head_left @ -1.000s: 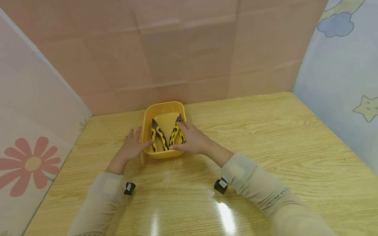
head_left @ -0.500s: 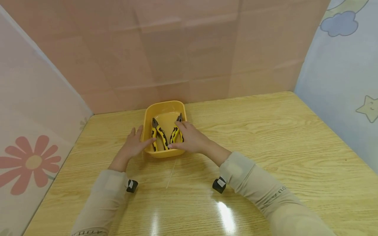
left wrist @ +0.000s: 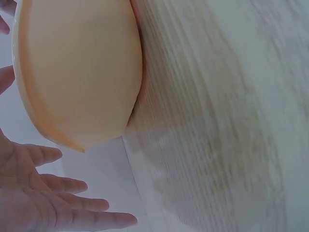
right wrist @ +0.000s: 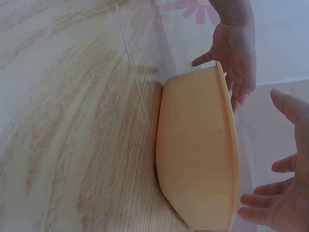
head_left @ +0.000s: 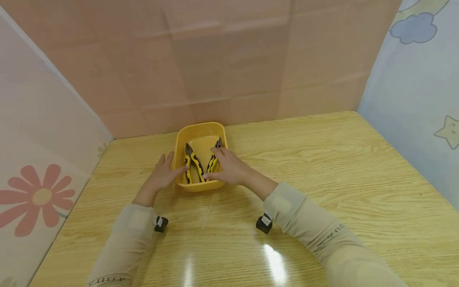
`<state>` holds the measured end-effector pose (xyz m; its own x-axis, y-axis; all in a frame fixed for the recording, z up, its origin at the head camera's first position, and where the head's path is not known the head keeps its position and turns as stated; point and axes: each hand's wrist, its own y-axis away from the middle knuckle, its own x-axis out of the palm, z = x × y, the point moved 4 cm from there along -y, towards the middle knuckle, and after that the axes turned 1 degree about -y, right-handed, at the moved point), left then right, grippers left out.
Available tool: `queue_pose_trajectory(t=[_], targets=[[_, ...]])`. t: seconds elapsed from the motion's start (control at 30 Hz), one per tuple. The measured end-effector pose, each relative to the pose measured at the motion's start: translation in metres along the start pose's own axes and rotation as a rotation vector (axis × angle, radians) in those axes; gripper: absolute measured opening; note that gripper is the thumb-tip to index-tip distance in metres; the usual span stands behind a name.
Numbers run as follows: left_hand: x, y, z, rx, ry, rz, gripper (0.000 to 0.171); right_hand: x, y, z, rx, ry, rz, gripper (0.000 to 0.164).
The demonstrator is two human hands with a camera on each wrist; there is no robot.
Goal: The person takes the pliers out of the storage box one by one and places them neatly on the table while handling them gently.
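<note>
Both hands [head_left: 163, 175] [head_left: 227, 169] flank a smooth, rounded yellow plastic tub [head_left: 199, 133].

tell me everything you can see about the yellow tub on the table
The yellow tub is a small rectangular basin with rounded corners and a thin rim, plastic by its look. It sits upright on the wooden table near the back wall. Two yellow-and-black pliers lie inside, heads pointing away from the person. The left hand touches its left side; the right hand reaches over its right rim onto the right-hand pliers.
</note>
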<state>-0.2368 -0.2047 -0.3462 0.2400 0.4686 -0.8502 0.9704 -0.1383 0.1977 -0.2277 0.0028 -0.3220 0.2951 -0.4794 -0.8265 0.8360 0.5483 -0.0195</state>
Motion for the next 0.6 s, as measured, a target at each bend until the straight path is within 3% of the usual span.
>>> queue_pose_trajectory(t=[0.6], targets=[[-0.003, -0.004, 0.002, -0.018, 0.053, 0.022, 0.091, 0.009, -0.012, 0.008, 0.025, 0.047, 0.011, 0.083]])
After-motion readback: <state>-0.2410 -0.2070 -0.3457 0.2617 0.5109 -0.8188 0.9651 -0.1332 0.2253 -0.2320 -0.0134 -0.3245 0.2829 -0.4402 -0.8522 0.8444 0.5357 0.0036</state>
